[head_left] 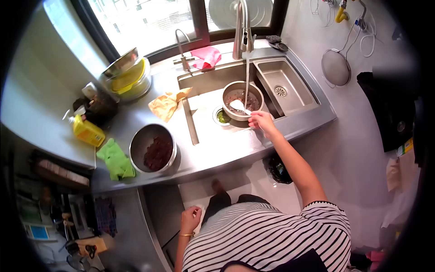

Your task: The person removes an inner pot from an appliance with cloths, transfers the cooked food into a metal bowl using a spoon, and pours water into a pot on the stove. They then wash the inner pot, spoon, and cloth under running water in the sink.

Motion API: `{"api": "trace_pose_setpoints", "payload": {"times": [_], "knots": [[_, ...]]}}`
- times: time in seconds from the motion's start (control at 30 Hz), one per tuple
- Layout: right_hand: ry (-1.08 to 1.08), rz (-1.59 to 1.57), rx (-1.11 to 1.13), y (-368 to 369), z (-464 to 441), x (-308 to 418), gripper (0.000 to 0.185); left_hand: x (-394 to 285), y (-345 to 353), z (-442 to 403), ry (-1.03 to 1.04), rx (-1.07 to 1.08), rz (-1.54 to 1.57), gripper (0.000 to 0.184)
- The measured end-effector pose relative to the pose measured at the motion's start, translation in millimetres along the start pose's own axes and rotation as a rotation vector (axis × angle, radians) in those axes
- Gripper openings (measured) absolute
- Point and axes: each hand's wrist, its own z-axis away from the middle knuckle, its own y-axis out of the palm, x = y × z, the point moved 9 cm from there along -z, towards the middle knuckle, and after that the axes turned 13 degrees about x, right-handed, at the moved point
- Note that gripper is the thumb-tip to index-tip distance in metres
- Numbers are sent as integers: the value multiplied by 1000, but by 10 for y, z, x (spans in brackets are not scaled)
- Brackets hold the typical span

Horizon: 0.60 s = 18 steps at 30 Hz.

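My right hand (261,121) is closed on the handle of a white spoon (237,105). The spoon's bowl dips into a metal pot (224,105) standing in the sink (192,119). Dark reddish-brown bits lie in water inside the pot. From the tall faucet (245,38) a stream of water (247,75) runs into it. On the counter to the left sits a larger steel bowl (135,148) with a dark reddish-brown mass (158,153) in it. Low beside my body, my left hand (190,218) hangs with its fingers curled and nothing visible in them.
A green cloth (116,159), a yellow pump bottle (88,130) and a tan cloth (165,105) lie or stand on the left counter. Stacked bowls (129,77) are behind. A pink cloth (208,57) lies by the small faucet (182,51). A strainer (336,68) hangs at right.
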Motion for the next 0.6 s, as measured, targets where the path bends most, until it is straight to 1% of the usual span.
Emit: {"api": "trace_pose_setpoints", "payload": {"times": [0.03, 0.07, 0.1, 0.13, 0.23, 0.27, 0.3, 0.37, 0.43, 0.47, 0.5, 0.6], "knots": [[29, -25, -22, -78, -228, -31, 24, -102, 14, -224, 4, 38, 17, 15], [90, -132, -64, -78, -395, -50, 24, -129, 13, -420, 12, 47, 26, 15], [149, -238, -103, -95, -566, -72, 24, -173, 81, -633, 53, 119, -18, 15], [193, -342, -78, -175, -893, -240, 25, -210, 147, -795, 87, 195, -66, 16], [218, -438, -150, -230, -1305, -170, 31, -351, 115, -1084, 92, 242, -101, 17], [239, -469, -107, -216, -1456, -181, 35, -389, 69, -1117, 71, 233, -96, 19], [267, -509, -112, -190, -1531, -178, 36, -349, 67, -1130, 57, 237, -95, 19], [304, -497, -67, -177, -1729, -178, 32, -144, 110, -1159, -57, 233, -43, 22], [288, -356, -61, -290, -1942, -194, 25, -135, 153, -1121, -105, 195, -51, 22], [321, -351, -16, -389, -2185, -395, 19, -119, 149, -1096, -168, 150, -40, 21], [278, -392, -12, -495, -2346, -522, 13, -109, 152, -1047, -231, 111, -35, 21], [339, -379, -16, -451, -2437, -549, 15, -217, 351, -996, -293, 68, 3, 21]]}}
